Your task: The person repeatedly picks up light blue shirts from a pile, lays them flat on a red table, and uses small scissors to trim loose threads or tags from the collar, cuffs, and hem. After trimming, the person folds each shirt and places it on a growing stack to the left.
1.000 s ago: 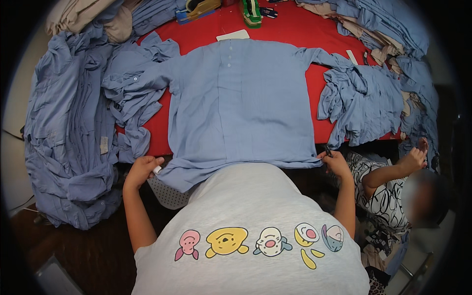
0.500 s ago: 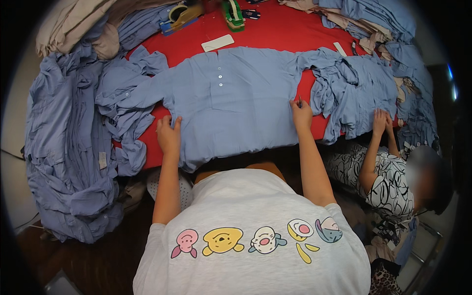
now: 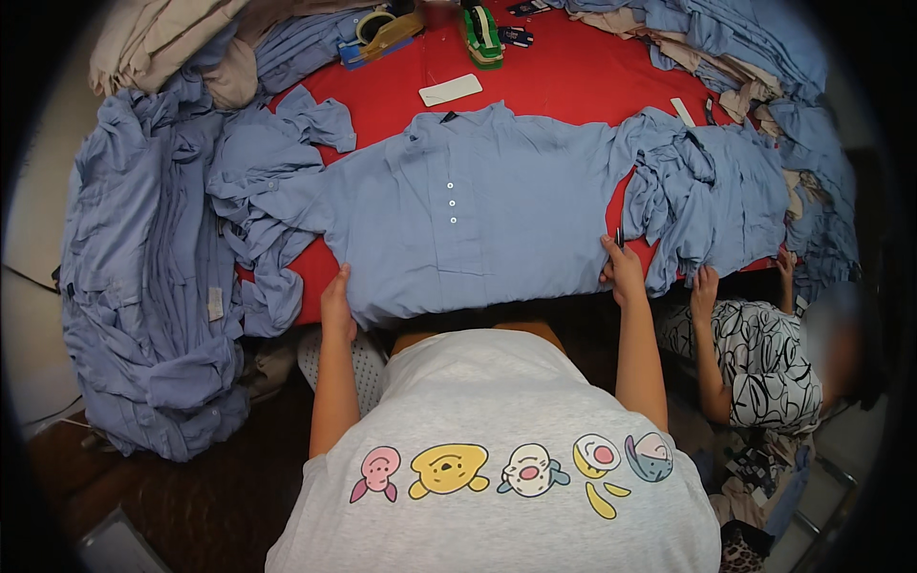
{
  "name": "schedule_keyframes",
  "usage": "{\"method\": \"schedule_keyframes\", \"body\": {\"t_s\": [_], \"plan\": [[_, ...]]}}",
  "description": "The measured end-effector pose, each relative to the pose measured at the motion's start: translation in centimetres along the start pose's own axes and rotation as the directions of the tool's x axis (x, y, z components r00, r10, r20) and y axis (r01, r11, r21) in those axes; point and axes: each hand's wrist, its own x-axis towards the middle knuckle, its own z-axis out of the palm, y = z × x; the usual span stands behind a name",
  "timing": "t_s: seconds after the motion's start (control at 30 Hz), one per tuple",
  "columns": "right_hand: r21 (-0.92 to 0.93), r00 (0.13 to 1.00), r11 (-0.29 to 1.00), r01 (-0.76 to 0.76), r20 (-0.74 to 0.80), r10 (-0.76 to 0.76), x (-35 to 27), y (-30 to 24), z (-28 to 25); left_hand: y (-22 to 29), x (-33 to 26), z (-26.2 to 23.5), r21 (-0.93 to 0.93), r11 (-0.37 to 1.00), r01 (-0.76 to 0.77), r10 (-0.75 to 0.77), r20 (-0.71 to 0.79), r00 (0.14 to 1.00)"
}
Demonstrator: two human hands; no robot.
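A light blue shirt (image 3: 497, 215) with a short row of white buttons lies spread across the table, collar at the far side and its lower part at the near edge. My left hand (image 3: 338, 304) grips its lower left side, the fingertips partly hidden by the cloth. At the lower right side my right hand (image 3: 623, 270) pinches the shirt's edge. A slim dark tool (image 3: 619, 237) sticks up from that same hand; its kind is too small to make out.
Blue garments (image 3: 143, 267) are heaped on the left, more cloth (image 3: 812, 210) on the right. Behind lie a green tape dispenser (image 3: 484, 43), a brown one (image 3: 387, 38) and a white card (image 3: 450, 91) on the red tabletop (image 3: 564, 76). On the right, a co-worker (image 3: 764, 368) handles another blue shirt (image 3: 735, 201).
Both hands have slid down the shirt's sides toward its near edge, and the left has closed on the cloth. The collar shows more openly. The co-worker's hands have moved apart.
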Motion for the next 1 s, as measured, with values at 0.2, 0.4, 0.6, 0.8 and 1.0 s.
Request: {"method": "schedule_keyframes", "body": {"t_s": [0.2,0.4,0.6,0.8,1.0], "plan": [[0.084,0.950,0.996,0.041,0.304,-0.064,-5.8,-8.3,-2.4,7.5,-4.1,0.4,0.149,0.974,0.168,-0.206,0.298,0.932],[0.470,0.825,0.753,0.460,0.086,-0.558,-11.5,-19.1,-5.5,17.0,-8.3,-0.6,-0.605,0.781,0.155,0.544,0.780,0.308],[0.330,0.819,0.776,0.538,0.016,-0.574,-3.4,-28.1,-0.3,28.2,-0.8,4.4,-0.026,0.905,-0.424,0.419,0.214,0.882],[0.350,0.529,0.461,0.815,-0.127,-0.839,-6.3,-35.9,-1.7,36.3,-5.5,6.2,-0.218,0.654,-0.724,0.756,0.213,0.619],[0.251,0.569,0.539,0.804,-0.062,-0.820,-8.8,-29.4,-0.4,30.8,-6.8,1.3,-0.094,0.641,-0.761,0.725,0.397,0.562]]}}
